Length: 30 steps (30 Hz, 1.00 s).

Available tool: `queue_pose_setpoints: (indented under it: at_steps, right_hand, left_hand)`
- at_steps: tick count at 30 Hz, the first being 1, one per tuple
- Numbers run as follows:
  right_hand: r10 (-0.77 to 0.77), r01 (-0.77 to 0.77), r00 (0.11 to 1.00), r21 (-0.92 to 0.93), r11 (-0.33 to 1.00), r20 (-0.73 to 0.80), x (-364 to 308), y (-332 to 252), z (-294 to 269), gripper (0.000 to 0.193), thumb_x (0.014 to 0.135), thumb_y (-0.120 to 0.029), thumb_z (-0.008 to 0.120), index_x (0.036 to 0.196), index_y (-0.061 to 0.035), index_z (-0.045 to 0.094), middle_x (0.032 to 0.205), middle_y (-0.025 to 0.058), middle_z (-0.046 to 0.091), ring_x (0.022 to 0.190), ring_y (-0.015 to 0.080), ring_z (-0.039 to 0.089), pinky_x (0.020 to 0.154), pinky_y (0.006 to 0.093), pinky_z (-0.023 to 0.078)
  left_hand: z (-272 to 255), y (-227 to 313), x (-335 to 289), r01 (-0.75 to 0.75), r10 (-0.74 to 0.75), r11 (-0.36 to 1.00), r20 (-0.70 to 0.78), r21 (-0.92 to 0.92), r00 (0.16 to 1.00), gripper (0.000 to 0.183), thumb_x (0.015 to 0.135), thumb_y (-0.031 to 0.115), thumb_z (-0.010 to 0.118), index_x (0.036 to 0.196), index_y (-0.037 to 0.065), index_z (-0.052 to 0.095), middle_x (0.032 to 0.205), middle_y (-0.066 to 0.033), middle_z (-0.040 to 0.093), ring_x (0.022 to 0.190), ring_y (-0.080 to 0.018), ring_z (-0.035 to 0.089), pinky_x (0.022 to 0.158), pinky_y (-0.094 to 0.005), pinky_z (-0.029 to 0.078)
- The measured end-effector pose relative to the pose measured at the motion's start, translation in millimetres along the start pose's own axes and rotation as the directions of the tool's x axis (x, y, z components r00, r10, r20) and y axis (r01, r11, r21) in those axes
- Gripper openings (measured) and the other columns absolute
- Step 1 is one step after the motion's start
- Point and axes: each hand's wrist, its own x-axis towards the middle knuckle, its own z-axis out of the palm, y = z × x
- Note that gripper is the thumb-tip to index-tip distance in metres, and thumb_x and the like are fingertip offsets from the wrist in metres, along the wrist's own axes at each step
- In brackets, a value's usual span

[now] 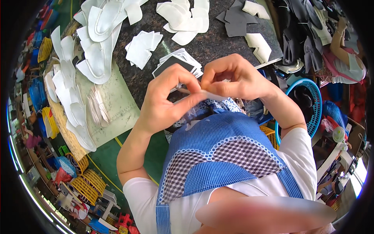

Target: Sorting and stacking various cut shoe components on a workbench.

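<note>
My left hand and my right hand meet in front of my blue checked apron, close to the near edge of the dark speckled table. Both pinch a thin white piece, perhaps shoe material. Most of it is hidden by my fingers, so its full shape cannot be made out. Just beyond my hands lies a loose stack of white-edged pieces, with a dark panel on top. Left of that stack is a small pile of white cut pieces.
White curved shoe-upper pieces overlap on the left. A bundle of thin strips lies on a pale board. Farther back are more white pieces and dark grey ones. A blue basket stands at the right.
</note>
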Motion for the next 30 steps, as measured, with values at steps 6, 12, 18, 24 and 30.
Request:
queue_pose_setpoints:
  at_steps: [6, 12, 18, 24, 30]
  right_hand:
    - [0.064, -0.069, 0.995, -0.061, 0.996, -0.072, -1.7, -6.0, -4.3, 0.009, 0.088, -0.004, 0.072, 0.091, 0.0039, 0.069, 0.079, 0.002, 0.067, 0.072, 0.0064, 0.062, 0.064, 0.0217, 0.05]
    - [0.245, -0.241, 0.953, -0.046, 0.969, 0.179, 7.3, -15.2, -3.2, 0.013, 0.086, -0.007, 0.067, 0.079, 0.0033, 0.068, 0.067, 0.0044, 0.067, 0.059, 0.0088, 0.064, 0.052, 0.0211, 0.05]
    - [0.111, -0.133, 0.972, 0.097, 0.986, 0.207, 3.7, 11.2, -1.7, 0.022, 0.085, -0.015, 0.059, 0.075, 0.0002, 0.07, 0.062, 0.0055, 0.066, 0.049, 0.0089, 0.061, 0.044, 0.0207, 0.045]
    - [0.073, -0.098, 0.994, 0.395, 0.913, 0.079, -7.5, 28.3, -0.1, 0.014, 0.081, -0.012, 0.061, 0.072, -0.0017, 0.065, 0.059, 0.0014, 0.06, 0.049, 0.0062, 0.054, 0.042, 0.0197, 0.036]
    - [0.307, 0.296, 0.469, 0.475, 0.829, -0.828, -75.3, 76.8, -34.1, 0.016, 0.087, -0.022, 0.063, 0.088, -0.0061, 0.068, 0.062, -0.0015, 0.058, 0.055, 0.0106, 0.057, 0.044, 0.0255, 0.041]
  left_hand:
    - [0.2, 0.5, 3.3, 0.273, -0.263, 0.935, 0.074, -0.228, 0.962, 0.018, 0.085, 0.003, 0.078, 0.092, 0.002, 0.062, 0.089, -0.0034, 0.069, 0.08, -0.0079, 0.067, 0.073, -0.0236, 0.054]
    - [-2.9, -9.9, 6.6, 0.505, -0.375, 0.714, 0.343, -0.485, 0.861, 0.046, 0.081, -0.004, 0.08, 0.114, 0.005, 0.049, 0.09, -0.0053, 0.07, 0.085, -0.0093, 0.068, 0.075, -0.0239, 0.055]
    - [5.4, -0.5, 8.5, 0.257, -0.191, 0.917, 0.228, -0.306, 0.955, 0.05, 0.075, -0.002, 0.083, 0.118, 0.003, 0.06, 0.104, -0.0058, 0.065, 0.092, -0.0166, 0.068, 0.081, -0.0315, 0.056]
    - [9.4, 10.9, 3.5, -0.627, 0.567, 0.577, 0.296, 0.523, 0.768, 0.015, 0.076, 0.008, 0.078, 0.089, 0.01, 0.071, 0.11, -0.0018, 0.066, 0.108, -0.0213, 0.061, 0.095, -0.0375, 0.052]
    - [2.7, 37.2, -49.4, -0.427, 0.373, 0.778, 0.207, 0.462, 0.904, 0.013, 0.08, 0.009, 0.073, 0.078, 0.013, 0.061, 0.118, -0.0019, 0.071, 0.123, -0.0241, 0.059, 0.106, -0.0431, 0.045]
